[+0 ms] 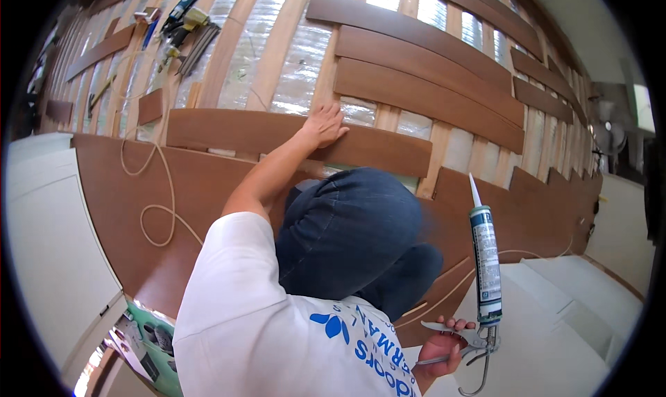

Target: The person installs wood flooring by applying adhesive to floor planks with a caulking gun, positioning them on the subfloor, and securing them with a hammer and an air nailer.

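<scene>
My left hand rests on a long brown floorboard, its fingers bent over the far edge. The board lies loose across pale wooden battens, with a gap between it and the laid brown flooring. In my right hand, low on the right, is a caulking gun, the fingers wrapped round its handle and trigger. A blue and white sealant cartridge sits in the gun, its white nozzle pointing up and away. My bent knees in dark jeans hide part of the floor.
Several loose brown boards lie on the battens ahead and right. A nail gun lies at the far left, its pale hose looping over the flooring. White panels stand at left and lower right.
</scene>
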Tool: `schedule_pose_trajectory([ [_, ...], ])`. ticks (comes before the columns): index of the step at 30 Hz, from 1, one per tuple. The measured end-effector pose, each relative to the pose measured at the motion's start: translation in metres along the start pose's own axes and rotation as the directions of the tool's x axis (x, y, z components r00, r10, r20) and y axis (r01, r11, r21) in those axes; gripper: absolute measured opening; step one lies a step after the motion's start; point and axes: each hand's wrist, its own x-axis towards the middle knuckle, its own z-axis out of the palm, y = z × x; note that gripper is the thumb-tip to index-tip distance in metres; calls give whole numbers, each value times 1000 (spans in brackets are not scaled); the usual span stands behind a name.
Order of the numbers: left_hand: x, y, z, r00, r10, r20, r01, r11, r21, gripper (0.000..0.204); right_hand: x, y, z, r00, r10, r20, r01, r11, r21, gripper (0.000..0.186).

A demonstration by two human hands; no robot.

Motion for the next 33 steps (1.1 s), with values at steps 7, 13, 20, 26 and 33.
schedule_pose_trajectory([
  [7, 34, 28, -18, 914, -27, 405, 70, 993, -93, 103, 18, -3, 9, 997, 61, 39, -67, 984, 165, 58],
  [13, 35, 54, -56, 972, -6, 236, 32, 994, -106, 68, 4, -25, -3, 997, 66, 46, -73, 981, 178, 59],
  [20, 24, 54, -229, 998, -56, -7, 54, 985, -163, 53, 5, -37, -37, 988, -3, 153, -34, 971, 238, 60],
  [26, -15, 39, -314, 989, -1, -149, -36, 969, -245, 54, 14, -49, -61, 913, -130, 387, -66, 889, 454, 57],
  [33, -46, 45, -346, 966, 30, -255, -110, 947, -303, 66, 20, -50, -75, 843, -128, 523, -207, 820, 533, 60],
])
